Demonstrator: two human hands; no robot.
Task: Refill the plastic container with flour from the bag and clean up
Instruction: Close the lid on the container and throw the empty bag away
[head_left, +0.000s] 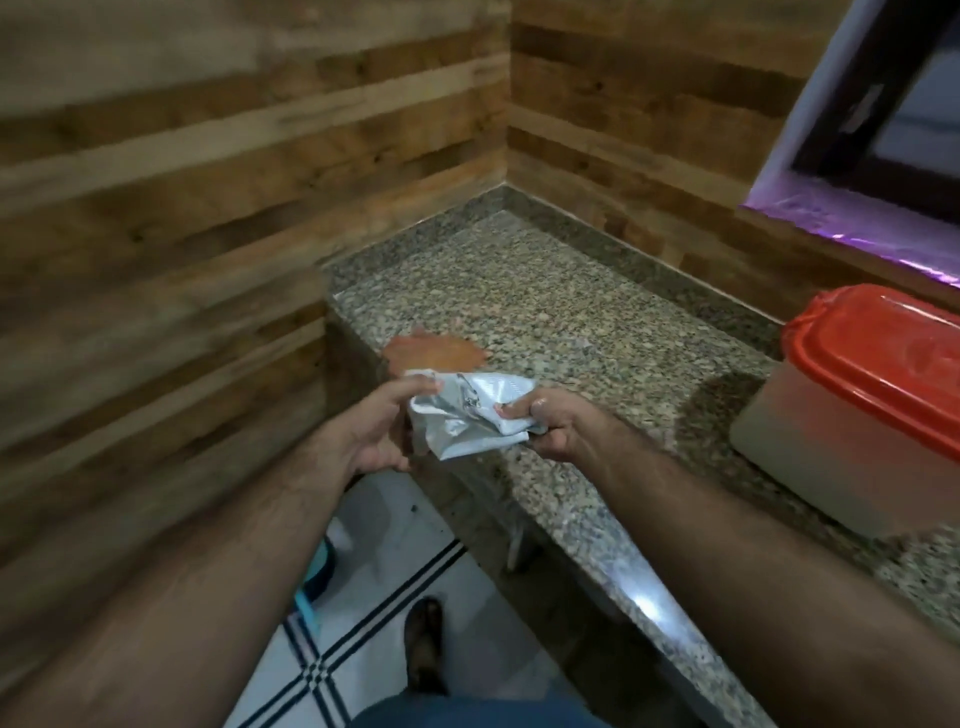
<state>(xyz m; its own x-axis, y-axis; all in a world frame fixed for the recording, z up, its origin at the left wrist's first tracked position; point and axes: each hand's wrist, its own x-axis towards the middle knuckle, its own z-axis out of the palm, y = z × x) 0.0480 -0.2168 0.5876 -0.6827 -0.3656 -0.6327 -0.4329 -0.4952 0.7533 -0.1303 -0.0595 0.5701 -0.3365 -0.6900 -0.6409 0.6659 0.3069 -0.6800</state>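
A crumpled, flattened silver bag (467, 413) is held over the front left edge of the granite counter (545, 312). My left hand (382, 428) grips its left side, thumb on top. My right hand (550, 426) pinches its right side. The plastic container (841, 415), translucent with a red lid on it, stands on the counter at the right, well apart from both hands. An orange-brown spill patch (434, 353) lies on the counter just behind the bag.
Wood-plank walls close the counter at the left and back. A window frame (883, 130) sits above the container. Below the counter is a white tiled floor with dark lines, my foot (423, 644), and a blue object (317, 577) by the wall.
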